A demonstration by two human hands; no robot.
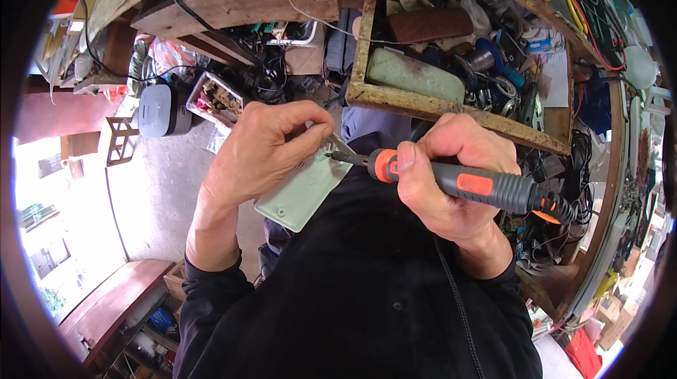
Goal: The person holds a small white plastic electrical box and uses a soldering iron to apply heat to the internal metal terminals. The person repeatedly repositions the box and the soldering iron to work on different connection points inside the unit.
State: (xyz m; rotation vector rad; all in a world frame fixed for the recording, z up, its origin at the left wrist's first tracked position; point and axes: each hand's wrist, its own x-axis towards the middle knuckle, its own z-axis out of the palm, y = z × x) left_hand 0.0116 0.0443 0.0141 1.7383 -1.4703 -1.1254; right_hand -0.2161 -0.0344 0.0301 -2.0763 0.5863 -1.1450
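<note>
My left hand (264, 146) is closed on a pale green plastic cover (300, 199), gripping its upper edge between thumb and forefinger. The cover hangs tilted in front of my body, a round hole near its lower corner. In my right hand (458, 188), a corded soldering iron (465, 183) with a black and orange handle lies across the fingers, thumb on top. Its dark tip (343, 157) points left and meets the cover near the upper right corner, just beside my left fingertips. Whether the tip presses into the plastic I cannot make out.
Ahead is an open wooden drawer (458, 107) holding a green case (416, 76), wire spools (483, 58) and tools. A small box of scraps (215, 97) and a dark rounded bin (161, 109) stand to the left. Cables (582, 167) hang at the right.
</note>
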